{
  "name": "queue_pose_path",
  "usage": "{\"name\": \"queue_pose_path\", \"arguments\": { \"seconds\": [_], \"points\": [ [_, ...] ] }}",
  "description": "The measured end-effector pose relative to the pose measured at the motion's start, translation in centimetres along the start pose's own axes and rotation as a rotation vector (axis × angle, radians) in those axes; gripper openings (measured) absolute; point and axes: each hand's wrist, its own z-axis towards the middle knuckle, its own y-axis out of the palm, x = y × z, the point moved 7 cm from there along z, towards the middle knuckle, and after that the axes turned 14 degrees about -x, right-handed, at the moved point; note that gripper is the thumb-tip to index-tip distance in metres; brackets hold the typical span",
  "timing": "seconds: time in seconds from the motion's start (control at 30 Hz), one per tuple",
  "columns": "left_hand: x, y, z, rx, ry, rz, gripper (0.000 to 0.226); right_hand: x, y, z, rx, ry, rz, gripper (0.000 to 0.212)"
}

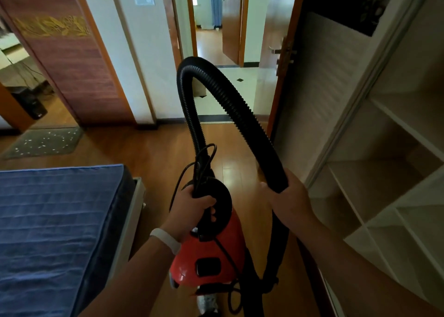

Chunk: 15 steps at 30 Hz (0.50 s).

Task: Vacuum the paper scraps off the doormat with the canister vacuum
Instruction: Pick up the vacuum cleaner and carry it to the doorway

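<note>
The red canister vacuum hangs in front of me above the wooden floor. My left hand grips its black carry handle, together with part of the power cord. Its black ribbed hose arches up and over to the right, where my right hand is closed around the hose. The grey doormat lies on the floor far to the left by a doorway, sprinkled with several white paper scraps.
A bed with a blue mattress fills the lower left. Open white shelves line the right side. An open door and a tiled hallway lie straight ahead. Wooden floor runs between bed and shelves.
</note>
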Motion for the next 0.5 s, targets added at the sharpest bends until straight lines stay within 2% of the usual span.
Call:
{"name": "queue_pose_path", "arguments": {
  "seconds": [0.2,0.4,0.5],
  "points": [
    [4.0,-8.2,9.2,0.030,0.031,0.006,0.022,-2.3,4.1,11.5,-0.037,0.031,-0.049,0.017],
    [8.7,-15.1,15.3,0.064,0.092,0.083,0.024,-6.1,6.5,20.6,-0.015,-0.024,-0.040,0.016],
    [10.4,-18.8,17.2,0.110,0.114,0.045,0.021,-8.5,8.0,24.6,-0.029,-0.088,-0.036,0.019]
  ]
}}
